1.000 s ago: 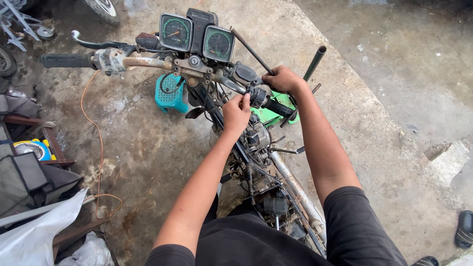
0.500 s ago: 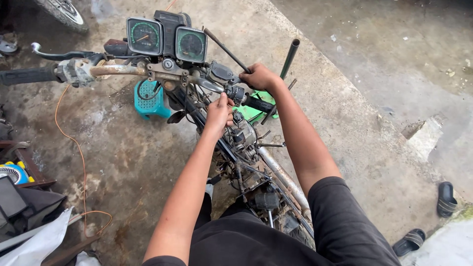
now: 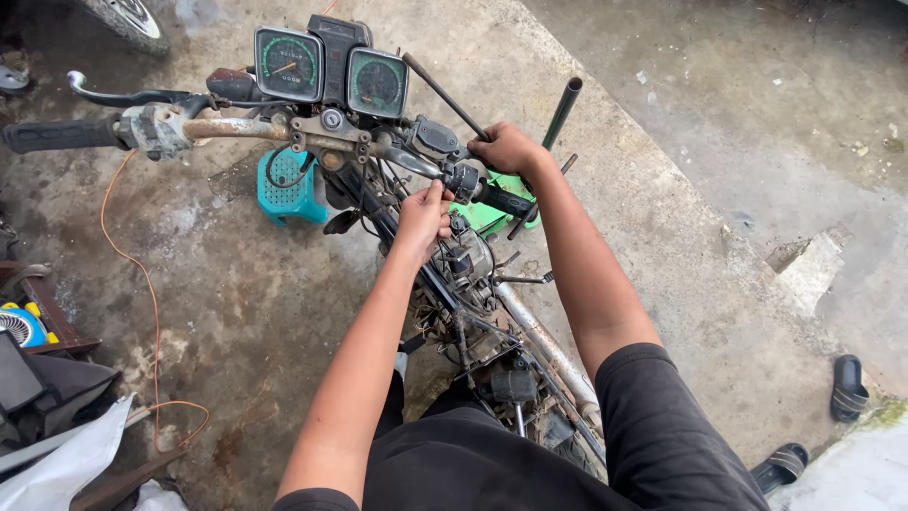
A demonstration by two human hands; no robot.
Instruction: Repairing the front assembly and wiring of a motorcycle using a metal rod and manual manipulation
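A stripped motorcycle stands on the concrete under me, with a rusty handlebar and two round gauges at the top. My right hand is wrapped over the right end of the handlebar, next to its black grip. My left hand pinches a small part just below the right switch housing, fingers closed on it. The bare frame and engine parts run down between my arms. What the left fingers hold is too small to tell.
A teal plastic stool and a green one stand under the bike. An orange cable snakes across the floor on the left. Tools and bags lie at bottom left, a wheel at top left, black sandals at right.
The view has shifted, so the bike sits slightly differently in frame. My left hand has moved up closer to the right switch housing. My right hand stays on the handlebar end.
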